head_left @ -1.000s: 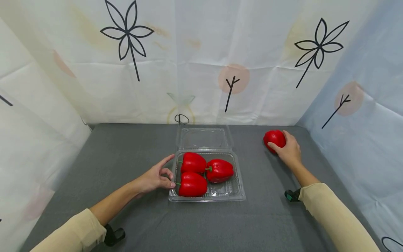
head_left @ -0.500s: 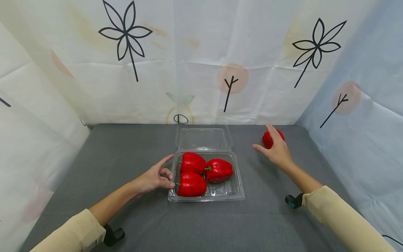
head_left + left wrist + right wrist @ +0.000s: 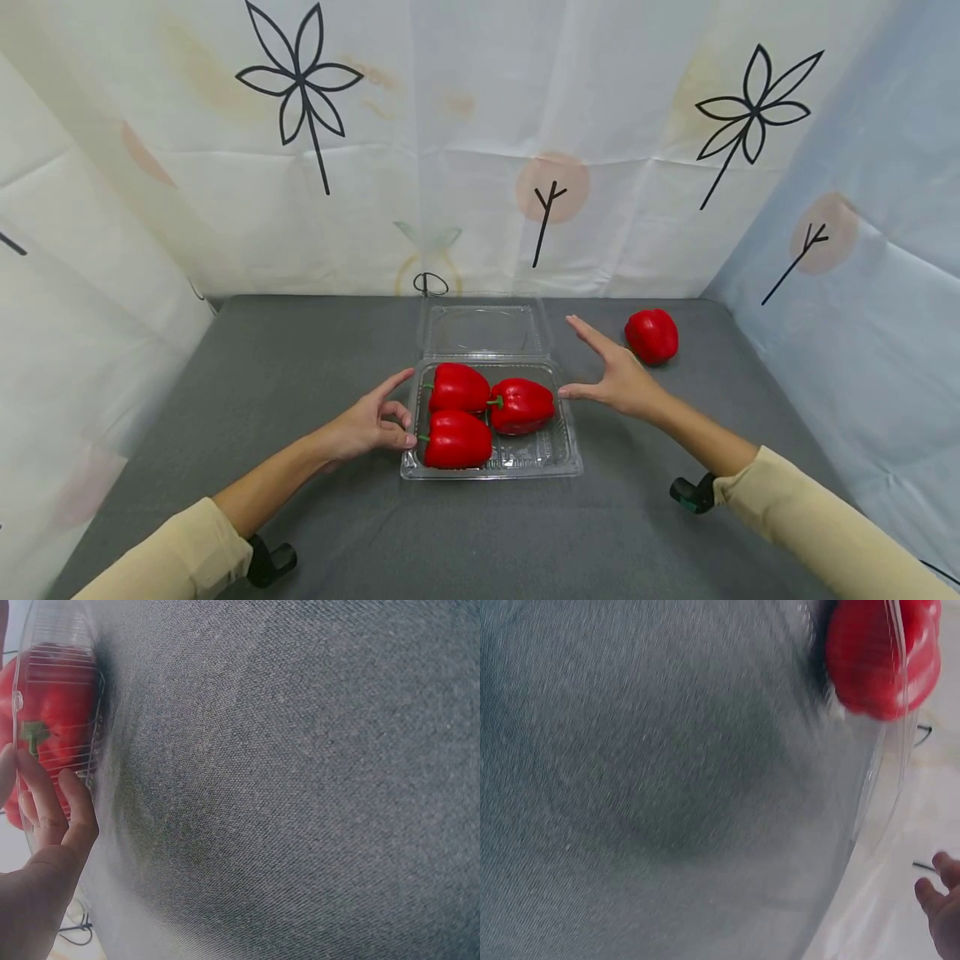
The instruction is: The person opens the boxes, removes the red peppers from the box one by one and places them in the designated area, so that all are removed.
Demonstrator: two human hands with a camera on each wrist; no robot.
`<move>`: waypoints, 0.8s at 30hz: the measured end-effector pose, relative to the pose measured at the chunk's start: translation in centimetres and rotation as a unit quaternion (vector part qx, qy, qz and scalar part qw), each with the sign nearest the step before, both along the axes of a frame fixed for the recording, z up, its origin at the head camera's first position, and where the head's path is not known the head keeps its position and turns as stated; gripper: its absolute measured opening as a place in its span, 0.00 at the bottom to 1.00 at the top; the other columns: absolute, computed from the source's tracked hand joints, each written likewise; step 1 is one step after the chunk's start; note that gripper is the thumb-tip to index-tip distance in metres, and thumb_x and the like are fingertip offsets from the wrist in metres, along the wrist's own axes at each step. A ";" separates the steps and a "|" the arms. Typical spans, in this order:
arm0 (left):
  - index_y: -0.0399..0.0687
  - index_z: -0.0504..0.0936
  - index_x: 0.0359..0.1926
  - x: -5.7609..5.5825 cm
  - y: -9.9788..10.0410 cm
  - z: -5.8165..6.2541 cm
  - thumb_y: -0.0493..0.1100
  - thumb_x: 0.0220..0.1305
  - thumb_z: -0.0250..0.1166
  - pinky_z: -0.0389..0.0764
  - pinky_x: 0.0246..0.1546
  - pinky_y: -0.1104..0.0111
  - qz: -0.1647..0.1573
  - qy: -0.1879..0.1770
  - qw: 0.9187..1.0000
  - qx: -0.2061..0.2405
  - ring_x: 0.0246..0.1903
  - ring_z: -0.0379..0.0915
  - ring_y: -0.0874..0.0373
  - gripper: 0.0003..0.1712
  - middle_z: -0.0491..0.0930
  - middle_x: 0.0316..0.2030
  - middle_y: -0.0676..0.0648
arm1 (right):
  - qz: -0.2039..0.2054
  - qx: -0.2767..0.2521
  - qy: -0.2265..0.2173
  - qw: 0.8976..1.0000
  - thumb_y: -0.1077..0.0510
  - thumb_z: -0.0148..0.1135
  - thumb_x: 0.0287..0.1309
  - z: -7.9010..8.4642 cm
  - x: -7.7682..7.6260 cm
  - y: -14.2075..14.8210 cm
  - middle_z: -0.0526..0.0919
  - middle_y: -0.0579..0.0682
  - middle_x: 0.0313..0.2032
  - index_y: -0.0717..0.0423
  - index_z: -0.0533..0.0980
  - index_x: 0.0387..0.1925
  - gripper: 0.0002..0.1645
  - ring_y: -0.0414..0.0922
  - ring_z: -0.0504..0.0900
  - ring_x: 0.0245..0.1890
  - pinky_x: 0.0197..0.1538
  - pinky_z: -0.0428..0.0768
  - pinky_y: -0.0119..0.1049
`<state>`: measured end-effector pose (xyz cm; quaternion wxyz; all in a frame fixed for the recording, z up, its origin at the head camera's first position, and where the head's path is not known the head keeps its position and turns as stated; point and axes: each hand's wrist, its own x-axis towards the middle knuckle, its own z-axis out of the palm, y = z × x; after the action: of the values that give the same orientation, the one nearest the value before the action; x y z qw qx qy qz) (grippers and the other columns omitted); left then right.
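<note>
In the head view, an open clear plastic container [image 3: 491, 477] lies on the grey cloth with three red bell peppers in it: one at upper left [image 3: 459, 387], one at lower left [image 3: 457, 439], one at right [image 3: 522, 407]. My left hand [image 3: 367, 425] holds the container's left rim, thumb over the edge; in the left wrist view, curled fingers [image 3: 51, 817] meet the clear wall. On the other side, my right hand [image 3: 618, 379] hovers by the right rim, fingers spread, holding nothing. Whether its thumb touches the rim, I cannot tell.
Another red bell pepper [image 3: 652, 337] rests on the table [image 3: 315, 333] at the back right, beyond my right hand. The container's clear lid [image 3: 486, 327] lies folded back behind it. Patterned white cloth [image 3: 480, 125] hangs at the back and sides.
My right hand has let go of the back-right bell pepper and moved left to the container's right side. That pepper stays on the table. My left hand has kept its place.
</note>
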<state>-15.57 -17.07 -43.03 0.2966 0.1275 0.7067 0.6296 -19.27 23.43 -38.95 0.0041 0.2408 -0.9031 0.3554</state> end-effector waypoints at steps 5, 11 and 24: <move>0.50 0.39 0.79 0.0 0.0 -0.1 0.33 0.59 0.71 0.80 0.44 0.65 0.000 0.002 1.000 -0.003 0.31 0.77 0.48 0.59 0.74 0.36 0.44 | 0.057 0.007 -0.033 0.998 0.49 0.81 0.44 0.3 0.7 -1.1 0.62 0.57 0.72 0.49 0.56 0.77 0.62 0.58 0.65 0.70 0.61 0.70 0.62; 0.51 0.39 0.79 -0.1 0.0 -0.2 0.33 0.59 0.71 0.80 0.44 0.64 0.002 0.002 1.000 -0.005 0.31 0.77 0.48 0.59 0.74 0.36 0.44 | 0.128 -0.001 -0.082 0.988 0.51 0.81 0.45 0.2 0.9 -2.2 0.65 0.57 0.71 0.52 0.58 0.76 0.60 0.57 0.66 0.69 0.63 0.68 0.61; 0.50 0.39 0.79 -0.1 0.0 -0.2 0.32 0.59 0.71 0.80 0.43 0.65 0.001 0.002 1.000 -0.002 0.31 0.77 0.49 0.59 0.74 0.36 0.44 | 0.185 0.025 -0.101 0.977 0.55 0.79 0.49 -0.3 0.9 -3.8 0.66 0.58 0.71 0.56 0.59 0.75 0.55 0.54 0.67 0.69 0.64 0.69 0.55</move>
<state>-15.65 -17.09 -43.21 0.2943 0.1276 0.7086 0.6285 -18.40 19.58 -39.25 -0.1589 0.3666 -0.8474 0.3497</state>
